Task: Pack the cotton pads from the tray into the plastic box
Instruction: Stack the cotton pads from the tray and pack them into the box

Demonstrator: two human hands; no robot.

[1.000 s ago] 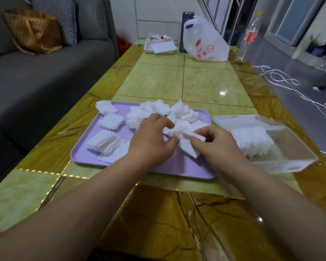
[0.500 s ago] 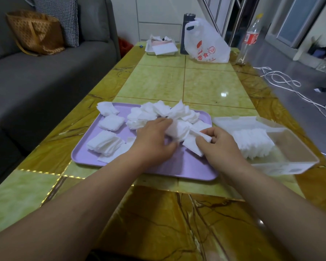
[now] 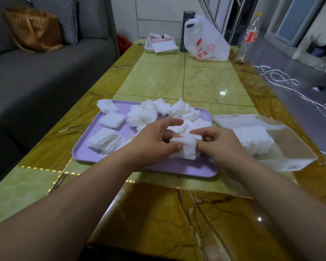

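Resting on the worktop (image 3: 205,81) are a purple tray (image 3: 186,168) strewn with loose pads (image 3: 111,122) and, just right of it, an open box (image 3: 290,162) partly filled with pads. Above the tray, one stack (image 3: 188,147) is pinched between the left hand (image 3: 151,142) and right hand (image 3: 222,146), fingers curled round it.

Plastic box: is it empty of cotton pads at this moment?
No, the plastic box already holds a batch of cotton pads in the end nearest the purple tray.
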